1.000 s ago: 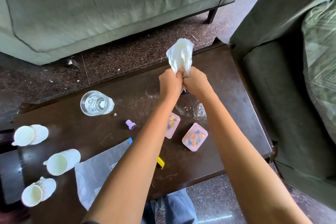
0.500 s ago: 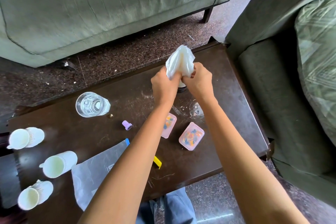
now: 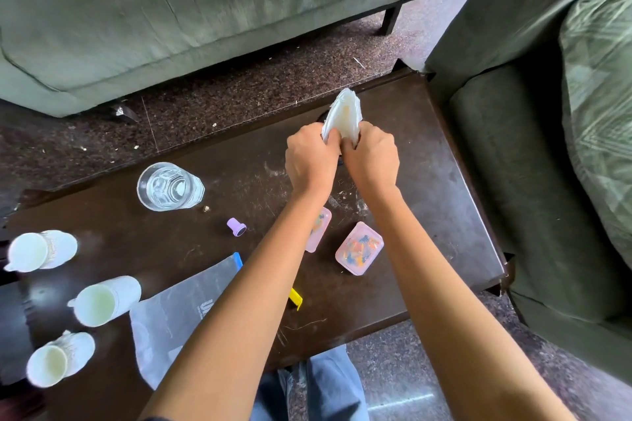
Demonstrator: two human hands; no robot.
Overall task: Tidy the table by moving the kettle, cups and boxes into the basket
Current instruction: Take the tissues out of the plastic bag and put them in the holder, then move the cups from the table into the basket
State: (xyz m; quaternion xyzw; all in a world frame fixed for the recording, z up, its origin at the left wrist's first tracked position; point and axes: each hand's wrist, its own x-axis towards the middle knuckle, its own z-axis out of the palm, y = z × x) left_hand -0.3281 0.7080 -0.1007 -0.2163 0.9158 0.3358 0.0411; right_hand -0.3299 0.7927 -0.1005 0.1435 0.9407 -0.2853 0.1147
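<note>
My left hand (image 3: 313,161) and my right hand (image 3: 371,159) are side by side over the far part of the dark wooden table (image 3: 427,181), both gripping a crumpled white plastic bag (image 3: 343,116) that sticks up above them. Two pink lidded boxes lie below my wrists, one (image 3: 359,248) in full view, the other (image 3: 319,231) half hidden by my left forearm. Three white cups lie on their sides at the left: one (image 3: 41,251), one (image 3: 104,301), one (image 3: 60,359). No kettle or basket is visible.
A clear drinking glass (image 3: 169,186) stands left of my hands. A small purple cap (image 3: 236,226) and a clear zip bag (image 3: 178,314) lie on the table, with a yellow clip (image 3: 297,297) by my left arm. Green sofas border the far side (image 3: 205,10) and the right (image 3: 547,147).
Both hands have pulled the white bag down closer to the table and bunched it tighter. The view has shifted slightly.
</note>
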